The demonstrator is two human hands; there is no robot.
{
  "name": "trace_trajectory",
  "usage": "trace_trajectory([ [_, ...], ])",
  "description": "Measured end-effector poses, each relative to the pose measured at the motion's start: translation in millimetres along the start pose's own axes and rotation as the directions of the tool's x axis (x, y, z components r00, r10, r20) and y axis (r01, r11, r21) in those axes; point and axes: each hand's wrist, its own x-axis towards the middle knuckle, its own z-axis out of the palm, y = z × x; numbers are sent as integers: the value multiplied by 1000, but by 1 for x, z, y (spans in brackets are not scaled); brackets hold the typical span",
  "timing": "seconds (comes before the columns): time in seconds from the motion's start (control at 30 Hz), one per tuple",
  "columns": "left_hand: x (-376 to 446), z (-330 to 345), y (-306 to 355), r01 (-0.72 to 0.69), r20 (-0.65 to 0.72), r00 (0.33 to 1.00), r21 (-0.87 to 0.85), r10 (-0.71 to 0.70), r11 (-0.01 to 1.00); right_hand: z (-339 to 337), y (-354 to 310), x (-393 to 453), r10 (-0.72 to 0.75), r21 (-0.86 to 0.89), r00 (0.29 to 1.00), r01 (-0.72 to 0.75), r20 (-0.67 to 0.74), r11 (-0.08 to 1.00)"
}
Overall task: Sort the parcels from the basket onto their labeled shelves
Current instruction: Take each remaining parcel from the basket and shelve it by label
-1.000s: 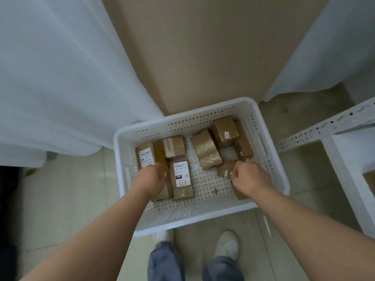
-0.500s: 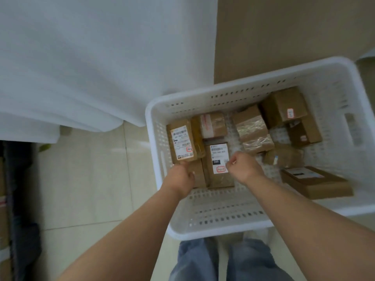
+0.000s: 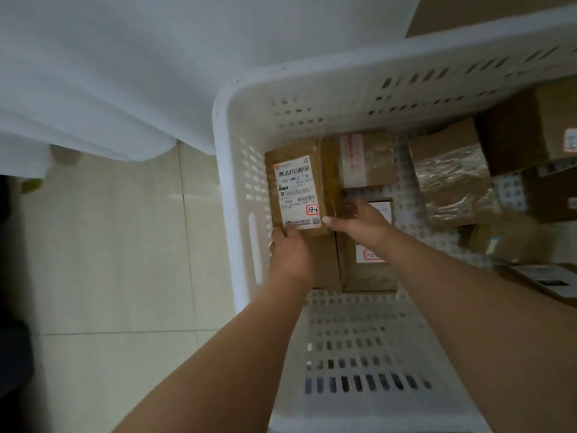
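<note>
A white perforated basket (image 3: 240, 189) on the floor holds several brown cardboard parcels. At its left wall lies a parcel with a white shipping label (image 3: 296, 190) marked 3-3-6 in a red box. My left hand (image 3: 288, 253) grips this parcel's near end, thumb on the label. My right hand (image 3: 359, 220) holds its right edge, thumb at the label's corner and fingers curled down the side. Under my right hand sits a second labelled parcel (image 3: 368, 273), partly hidden.
A taped parcel (image 3: 365, 160) lies behind the held one, a film-wrapped parcel (image 3: 452, 179) to its right, more boxes (image 3: 530, 142) at far right. A white cloth (image 3: 109, 73) hangs at the left above pale floor tiles (image 3: 109, 260).
The view has closed in on the basket's left side. My right hand moved left from the middle parcel onto the labelled parcel's right edge. My left hand stays at its near end.
</note>
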Motion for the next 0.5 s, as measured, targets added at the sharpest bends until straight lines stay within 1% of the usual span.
trace_trajectory([
  [0.1,-1,10,-3,-8,-11,1000,19,8,1000,0,8,6,14,103,997,-22,78,994],
  [0.2,-3,16,-5,-17,2,1000,11,17,1000,6,11,11,6,134,996,-18,87,991],
  [0.33,-2,16,-6,-23,6,1000,9,23,1000,16,9,18,1,128,999,-7,43,992],
  [0.5,-10,8,-8,-40,33,999,1,40,999,11,12,7,34,53,999,-35,20,998],
])
